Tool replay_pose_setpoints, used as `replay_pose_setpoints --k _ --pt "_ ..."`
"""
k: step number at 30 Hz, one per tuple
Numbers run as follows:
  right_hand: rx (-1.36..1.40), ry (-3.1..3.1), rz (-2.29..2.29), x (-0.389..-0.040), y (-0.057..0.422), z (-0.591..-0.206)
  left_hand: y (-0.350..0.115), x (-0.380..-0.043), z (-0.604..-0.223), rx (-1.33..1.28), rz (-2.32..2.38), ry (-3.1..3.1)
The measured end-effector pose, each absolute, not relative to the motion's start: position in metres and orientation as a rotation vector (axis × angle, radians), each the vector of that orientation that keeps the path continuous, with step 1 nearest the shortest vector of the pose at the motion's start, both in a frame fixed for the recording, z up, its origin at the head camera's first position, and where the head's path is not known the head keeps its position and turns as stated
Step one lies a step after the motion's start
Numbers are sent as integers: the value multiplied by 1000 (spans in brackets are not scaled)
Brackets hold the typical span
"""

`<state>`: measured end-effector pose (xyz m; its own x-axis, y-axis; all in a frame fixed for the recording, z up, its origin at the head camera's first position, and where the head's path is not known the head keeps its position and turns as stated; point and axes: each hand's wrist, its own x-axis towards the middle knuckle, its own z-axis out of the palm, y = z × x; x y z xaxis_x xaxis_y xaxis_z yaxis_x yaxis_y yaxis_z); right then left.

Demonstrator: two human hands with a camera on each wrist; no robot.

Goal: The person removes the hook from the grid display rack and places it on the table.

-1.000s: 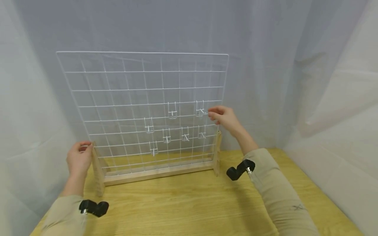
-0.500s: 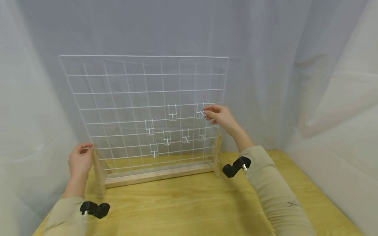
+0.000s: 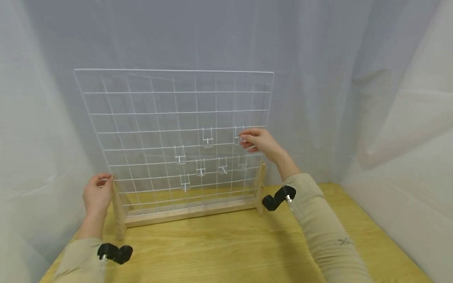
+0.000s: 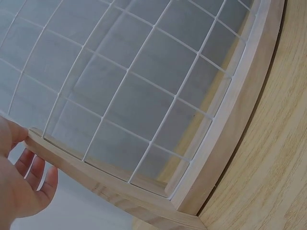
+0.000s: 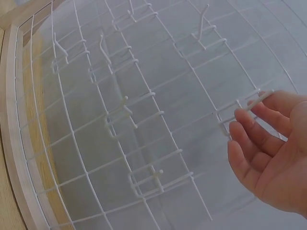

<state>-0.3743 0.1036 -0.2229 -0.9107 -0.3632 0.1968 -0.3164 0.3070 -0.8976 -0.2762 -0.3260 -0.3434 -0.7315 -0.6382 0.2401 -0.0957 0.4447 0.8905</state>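
Observation:
A white wire grid panel point(image 3: 159, 114) stands upright in a wooden stand point(image 3: 191, 214). My left hand point(image 3: 97, 196) grips the top of the stand's left post, thumb on one side and fingers on the other in the left wrist view. Near the panel's right edge, my right hand point(image 3: 260, 142) pinches the prong of a white wire hook point(image 5: 221, 122) hanging on the grid; its fingers partly cover the hook in the head view. Several similar hooks hang lower and to the left, such as one wire hook point(image 3: 207, 138) in the same row.
The stand rests on a yellow wood-grain table point(image 3: 198, 251). Pale sheeting point(image 3: 311, 98) hangs behind and on both sides. Each sleeve carries a black camera mount, the left mount point(image 3: 115, 252) and the right mount point(image 3: 279, 198).
My right hand has moved left from beside the upper right hook onto its prong. The left hand has stayed at the post, while the head view has shifted slightly.

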Motion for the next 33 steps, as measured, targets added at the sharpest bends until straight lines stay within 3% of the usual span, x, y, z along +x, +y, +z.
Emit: replay_pose_setpoints --k 17,33 --pt "-504 2460 -1888 -369 95 -218 -323 -275 -341 612 -1321 -2099" --pt "-663 2464 -1832 -357 97 -214 -322 -274 -338 621 -1321 -2097"
